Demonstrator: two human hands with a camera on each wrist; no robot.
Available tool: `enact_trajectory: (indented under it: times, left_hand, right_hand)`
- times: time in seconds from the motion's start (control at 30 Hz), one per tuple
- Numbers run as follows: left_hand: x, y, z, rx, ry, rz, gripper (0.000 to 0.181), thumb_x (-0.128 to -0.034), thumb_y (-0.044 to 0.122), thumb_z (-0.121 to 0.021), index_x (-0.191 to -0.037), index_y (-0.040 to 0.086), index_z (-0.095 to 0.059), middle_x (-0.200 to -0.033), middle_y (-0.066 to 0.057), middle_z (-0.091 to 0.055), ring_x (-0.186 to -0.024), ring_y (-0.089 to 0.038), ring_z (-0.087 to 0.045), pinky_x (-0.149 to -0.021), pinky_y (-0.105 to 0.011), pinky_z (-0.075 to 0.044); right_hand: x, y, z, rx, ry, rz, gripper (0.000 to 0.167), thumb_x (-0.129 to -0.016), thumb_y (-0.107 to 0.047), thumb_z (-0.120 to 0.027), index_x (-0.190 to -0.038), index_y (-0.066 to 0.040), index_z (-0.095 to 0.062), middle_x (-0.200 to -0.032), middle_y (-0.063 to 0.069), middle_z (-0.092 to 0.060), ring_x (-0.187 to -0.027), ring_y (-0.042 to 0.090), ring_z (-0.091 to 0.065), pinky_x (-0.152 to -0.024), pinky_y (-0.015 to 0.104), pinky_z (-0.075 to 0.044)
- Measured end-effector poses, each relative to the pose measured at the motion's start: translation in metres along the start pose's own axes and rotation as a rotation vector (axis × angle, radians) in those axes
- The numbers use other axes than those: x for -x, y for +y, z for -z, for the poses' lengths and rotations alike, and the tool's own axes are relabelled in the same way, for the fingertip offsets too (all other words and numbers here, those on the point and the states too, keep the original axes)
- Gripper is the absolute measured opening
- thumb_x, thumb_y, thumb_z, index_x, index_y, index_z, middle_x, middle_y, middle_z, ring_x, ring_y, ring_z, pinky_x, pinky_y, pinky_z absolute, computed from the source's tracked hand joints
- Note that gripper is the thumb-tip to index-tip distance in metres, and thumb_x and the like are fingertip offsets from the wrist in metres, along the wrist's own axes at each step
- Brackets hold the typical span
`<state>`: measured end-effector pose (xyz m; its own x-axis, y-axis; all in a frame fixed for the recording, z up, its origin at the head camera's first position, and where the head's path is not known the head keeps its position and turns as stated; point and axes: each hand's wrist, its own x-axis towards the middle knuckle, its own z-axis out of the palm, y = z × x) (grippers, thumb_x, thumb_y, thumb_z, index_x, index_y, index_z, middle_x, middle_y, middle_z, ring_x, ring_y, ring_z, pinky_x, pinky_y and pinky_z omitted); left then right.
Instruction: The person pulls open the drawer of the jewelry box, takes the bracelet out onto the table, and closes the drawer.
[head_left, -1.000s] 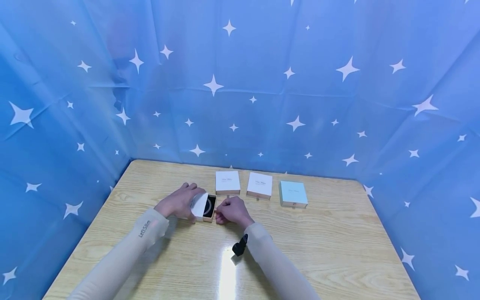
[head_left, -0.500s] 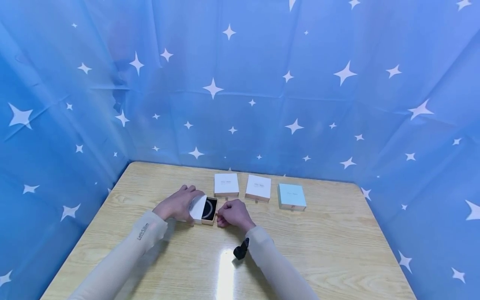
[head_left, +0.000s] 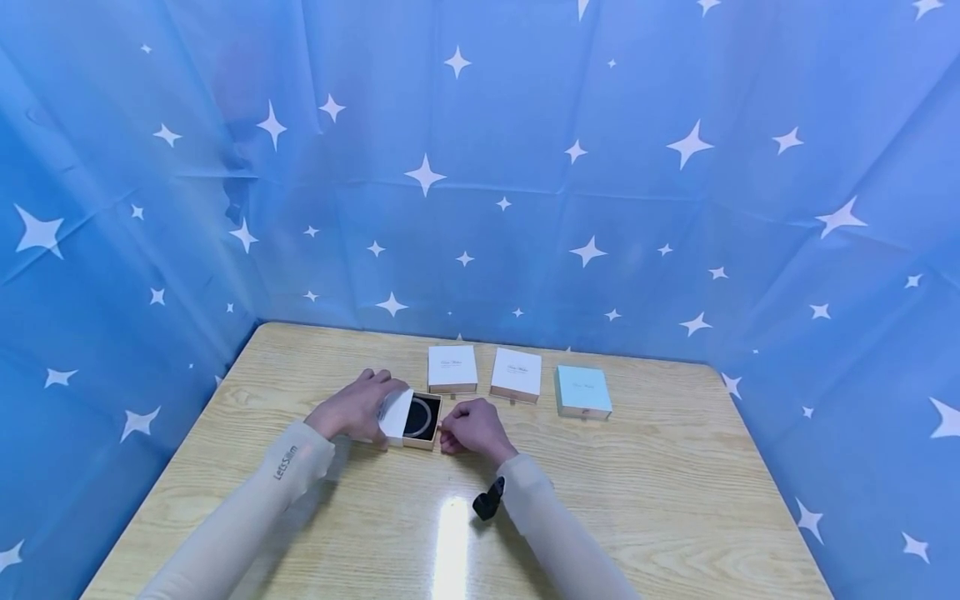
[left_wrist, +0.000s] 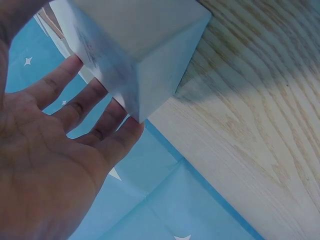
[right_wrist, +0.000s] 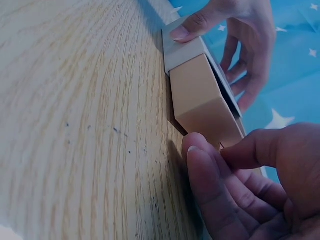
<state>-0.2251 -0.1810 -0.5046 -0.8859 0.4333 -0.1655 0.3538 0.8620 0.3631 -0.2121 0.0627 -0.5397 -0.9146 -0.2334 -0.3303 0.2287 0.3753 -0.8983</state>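
Observation:
A small white drawer box stands on the table, its white sleeve (head_left: 395, 417) held by my left hand (head_left: 354, 408). In the right wrist view the left thumb (right_wrist: 181, 34) presses one side of the sleeve; in the left wrist view fingertips (left_wrist: 112, 100) touch the opposite side. The tan drawer (right_wrist: 197, 92) sticks out partway to the right. Inside, a dark insert (head_left: 418, 417) bears a greyish ring-shaped bracelet (head_left: 429, 414), part of it under the sleeve. My right hand (head_left: 474, 429) pinches a small pull tab at the drawer's front, mostly hidden by the fingers.
Behind the hands stand two white boxes, one (head_left: 452, 367) at the left and another (head_left: 516, 372) beside it. A pale turquoise box (head_left: 583, 392) lies farther right. The wooden table (head_left: 675, 500) ends at a blue star-patterned curtain (head_left: 510, 250). A black wrist device (head_left: 489, 500) hangs at my right wrist.
My right hand has moved slightly right, drawing the drawer farther out of its sleeve. More of the bracelet shows. My left hand holds its place on the sleeve.

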Motion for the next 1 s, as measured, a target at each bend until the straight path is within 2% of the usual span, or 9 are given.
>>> enact_trajectory:
  times: [0.27,0.67,1.0]
  left_hand:
    - [0.0,-0.001,-0.001,-0.01,-0.001,-0.014,0.101,-0.0557,0.023,-0.1,-0.146,0.017,-0.055,-0.134,-0.005,-0.057,-0.118,-0.028,-0.049,-0.092,-0.046,-0.053]
    - [0.0,0.0,0.001,-0.018,0.001,-0.012,0.1,-0.0568,0.024,-0.099,-0.146,0.016,-0.055,-0.132,-0.005,-0.057,-0.117,-0.027,-0.048,-0.094,-0.046,-0.052]
    - [0.0,-0.001,0.0,-0.011,0.001,-0.005,0.1,-0.0571,0.024,-0.1,-0.146,0.016,-0.055,-0.133,-0.005,-0.057,-0.117,-0.027,-0.048,-0.094,-0.046,-0.051]
  right_hand:
    - [0.001,0.002,0.004,0.051,0.01,0.016,0.016,-0.094,-0.009,-0.064,-0.084,-0.002,-0.075,-0.073,0.01,-0.075,-0.058,0.014,-0.072,-0.058,0.028,-0.061]
    - [0.002,0.005,0.01,0.037,0.008,0.01,0.016,-0.096,-0.009,-0.062,-0.09,0.0,-0.074,-0.076,0.012,-0.075,-0.061,0.017,-0.074,-0.06,0.031,-0.062]
    - [0.002,0.01,0.012,0.051,0.005,0.01,0.016,-0.096,-0.011,-0.063,-0.088,-0.003,-0.074,-0.076,0.011,-0.076,-0.059,0.015,-0.073,-0.059,0.031,-0.062]
